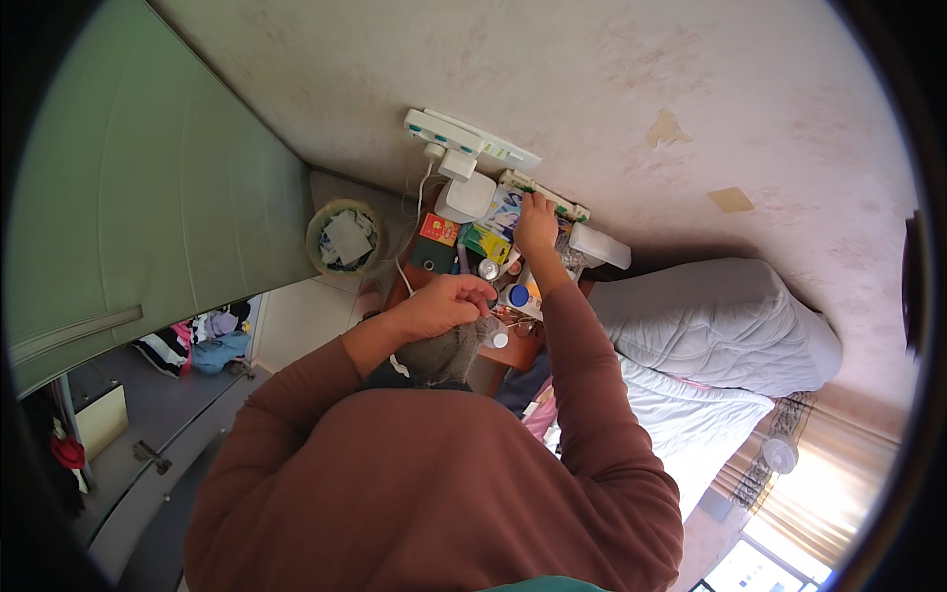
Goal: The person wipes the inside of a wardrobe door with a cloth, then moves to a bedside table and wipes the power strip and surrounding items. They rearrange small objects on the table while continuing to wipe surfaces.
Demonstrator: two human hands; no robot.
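On the left, my left hand (447,305) is above a grey fuzzy cloth or garment (444,351), its fingers curled; whether it grips anything is unclear. A clear bottle with a white cap (498,338) lies beside the cloth. Farther forward, my right hand (536,222) reaches over the back of a cluttered bedside table (510,354), its fingers on or just above a blue-and-white printed packet (503,211). Nearer stand a green-and-yellow box (484,243), a silver-topped can (487,269) and a bottle with a blue lid (518,296). A red box (439,229) lies at the left.
A power strip (447,133) with plugs is on the wall, above a white rounded box (467,197). Left of the table stands a lined waste bin (314,240). A translucent container (601,246) is at the right, near a grey quilted headboard (688,318) and the bed. Clothes (200,340) lie in the green wardrobe.
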